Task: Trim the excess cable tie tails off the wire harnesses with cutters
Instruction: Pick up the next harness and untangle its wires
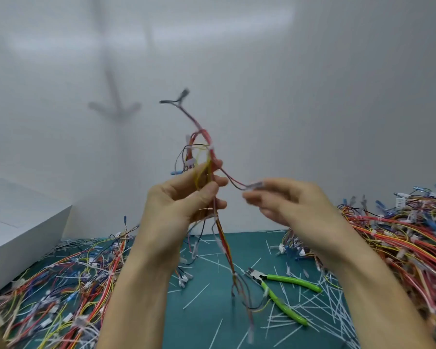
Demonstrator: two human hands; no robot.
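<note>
Left hand fingers clamp wire harness mid-length, long axis vertical. Right hand fingertips pinch a side branch. Cutters lie on mat.

Red, yellow, orange and black strands in the wire harness, with dark grey connectors at its top end. Bright green handles on the cutters. Teal across the mat, strewn with white cut tie tails. Multicoloured wire piles at left and right mat edges, mostly red, orange, yellow, blue. White box by the left edge.
</note>
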